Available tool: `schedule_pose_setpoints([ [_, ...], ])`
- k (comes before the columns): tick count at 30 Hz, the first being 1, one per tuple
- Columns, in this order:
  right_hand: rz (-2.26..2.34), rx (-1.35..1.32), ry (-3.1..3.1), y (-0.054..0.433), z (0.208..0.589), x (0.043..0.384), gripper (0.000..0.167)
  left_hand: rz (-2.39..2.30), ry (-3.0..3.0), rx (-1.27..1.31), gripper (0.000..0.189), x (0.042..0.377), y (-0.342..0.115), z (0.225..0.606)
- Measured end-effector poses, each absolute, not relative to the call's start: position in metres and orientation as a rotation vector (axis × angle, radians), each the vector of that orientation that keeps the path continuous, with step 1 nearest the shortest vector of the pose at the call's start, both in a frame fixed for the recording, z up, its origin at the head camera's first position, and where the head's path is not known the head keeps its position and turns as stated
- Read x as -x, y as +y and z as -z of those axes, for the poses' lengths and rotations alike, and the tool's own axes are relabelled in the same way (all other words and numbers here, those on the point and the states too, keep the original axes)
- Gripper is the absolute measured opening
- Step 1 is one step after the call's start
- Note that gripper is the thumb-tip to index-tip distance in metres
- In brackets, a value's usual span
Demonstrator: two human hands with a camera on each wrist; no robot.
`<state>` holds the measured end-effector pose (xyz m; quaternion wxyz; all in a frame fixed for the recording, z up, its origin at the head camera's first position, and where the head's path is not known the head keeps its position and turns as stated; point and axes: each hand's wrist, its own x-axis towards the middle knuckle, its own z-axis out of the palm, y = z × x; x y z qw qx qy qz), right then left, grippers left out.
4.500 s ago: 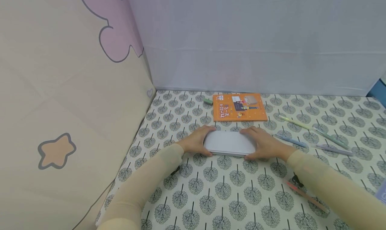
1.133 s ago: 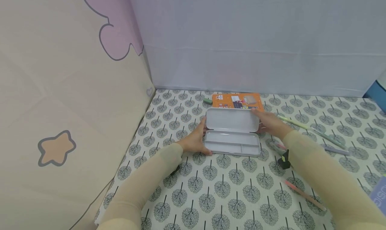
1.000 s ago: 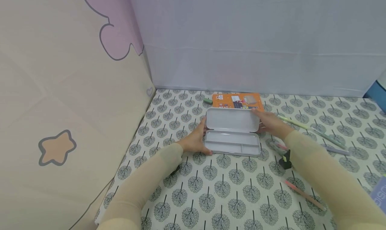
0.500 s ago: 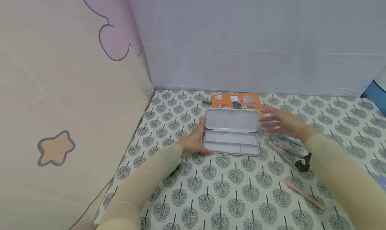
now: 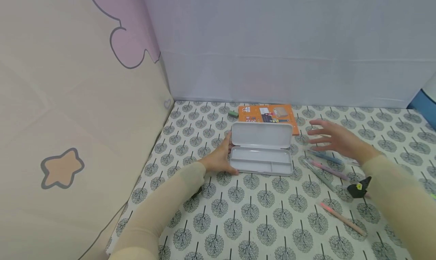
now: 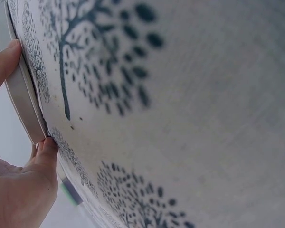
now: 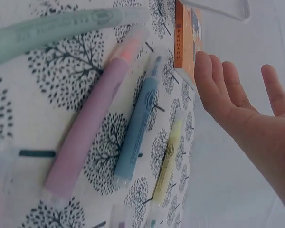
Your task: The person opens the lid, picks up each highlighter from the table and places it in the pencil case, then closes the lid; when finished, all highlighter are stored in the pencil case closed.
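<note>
A white pencil case (image 5: 261,167) lies open on the patterned cloth, its lid (image 5: 261,135) leaning back. Its tray is divided into compartments and holds nothing. My left hand (image 5: 219,158) grips the left end of the tray, thumb at the front corner and fingers at the back, as the left wrist view also shows the thumb (image 6: 4,64) against its side. My right hand (image 5: 335,139) hovers to the right of the case with fingers spread and nothing in them. Below it lie a blue marker (image 5: 325,156), a pink-purple marker (image 5: 328,170) and a grey-green marker (image 5: 320,175).
Behind the lid lies an orange book (image 5: 286,114), partly covered by it. A small green block (image 5: 233,114) sits at the book's left. A salmon marker (image 5: 343,219) lies near the front right, and a yellow marker (image 7: 168,161) shows in the right wrist view.
The pencil case, closed between both hands at first, now has its lid raised back. My right hand has let go of the lid and moved right; the left has stayed in place.
</note>
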<state>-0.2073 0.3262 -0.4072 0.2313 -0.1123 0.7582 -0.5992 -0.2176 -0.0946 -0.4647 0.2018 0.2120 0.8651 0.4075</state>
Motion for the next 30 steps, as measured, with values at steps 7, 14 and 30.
schedule_pose_setpoints([
  [7,1.584,0.252,2.18,0.339,0.406,0.203,0.054,-1.144,2.409,-0.587,0.156,0.218,-0.096,0.465],
  [14,1.515,0.224,2.34,0.355,0.401,0.201,0.042,-1.137,2.412,-0.575,0.157,0.218,-0.096,0.466],
  [30,1.023,-0.031,2.68,0.36,0.401,0.21,0.087,-1.177,2.375,-0.575,0.157,0.22,-0.095,0.469],
])
